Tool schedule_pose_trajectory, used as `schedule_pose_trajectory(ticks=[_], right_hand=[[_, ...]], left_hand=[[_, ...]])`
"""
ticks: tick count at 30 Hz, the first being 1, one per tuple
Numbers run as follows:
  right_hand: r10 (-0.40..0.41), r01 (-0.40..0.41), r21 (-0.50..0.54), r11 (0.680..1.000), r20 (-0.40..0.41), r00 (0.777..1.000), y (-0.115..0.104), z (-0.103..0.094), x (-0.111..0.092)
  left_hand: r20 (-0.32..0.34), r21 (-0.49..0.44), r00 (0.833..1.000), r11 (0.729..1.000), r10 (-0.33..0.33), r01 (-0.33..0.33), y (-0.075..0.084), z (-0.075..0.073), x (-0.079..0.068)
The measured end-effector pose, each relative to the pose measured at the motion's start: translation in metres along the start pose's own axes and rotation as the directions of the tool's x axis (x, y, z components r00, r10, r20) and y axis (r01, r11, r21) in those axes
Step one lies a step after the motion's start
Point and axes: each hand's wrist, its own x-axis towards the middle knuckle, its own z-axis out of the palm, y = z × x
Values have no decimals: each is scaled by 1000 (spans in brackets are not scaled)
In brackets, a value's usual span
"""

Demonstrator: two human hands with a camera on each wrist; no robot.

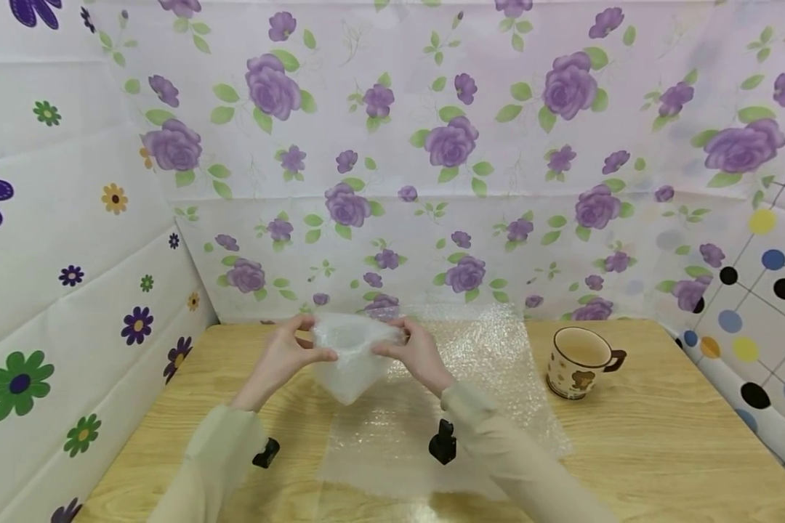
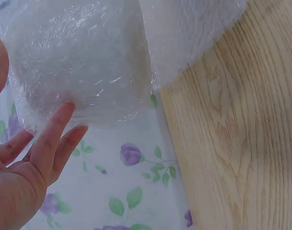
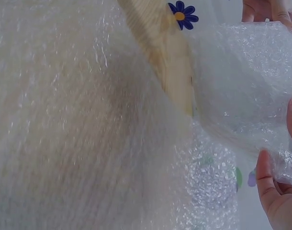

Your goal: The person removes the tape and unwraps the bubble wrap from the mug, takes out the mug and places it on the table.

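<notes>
Both hands hold a pouch-like piece of bubble wrap [image 1: 349,370] raised above the table, one corner pointing down. My left hand [image 1: 284,359] pinches its left edge, thumb in front and fingers behind. On the opposite edge, my right hand [image 1: 420,354] pinches it between thumb and fingers. The left wrist view shows the clear, crinkled wrap [image 2: 84,62] close up, with the left fingers [image 2: 52,132] at its lower edge. Layers of the wrap [image 3: 241,81] stretch between the two hands in the right wrist view.
A large bubble wrap sheet [image 1: 477,363] lies flat on the wooden table [image 1: 654,450], under the right forearm. Right of it stands a cream mug [image 1: 578,363] with a brown handle. Flowered cloth [image 1: 392,167] hangs behind the table. Small black devices [image 1: 443,443] sit at the wrists.
</notes>
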Motion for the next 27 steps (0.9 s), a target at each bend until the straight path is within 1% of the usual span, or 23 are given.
schedule_pose_trajectory(ticks=[10, 16, 18, 23, 27], right_hand=[[36, -37, -4, 999, -18, 999, 7, -23, -3], [55, -55, -23, 998, -28, 998, 9, -38, -4], [62, -62, -15, 998, -32, 998, 10, -42, -5], [77, -78, -16, 997, -39, 996, 14, -50, -6], [74, -75, -17, 997, -38, 997, 17, -56, -7]], left_hand=[[14, -24, 1000, 1000, 15, -14, 17, 21, 6], [1, -32, 999, 998, 48, -48, 27, 32, 7], [-3, -35, 998, 997, 62, -62, 31, 35, 8], [2, -85, 996, 992, 89, -88, 33, 45, 11], [-3, -97, 997, 992, 82, -82, 35, 52, 12]])
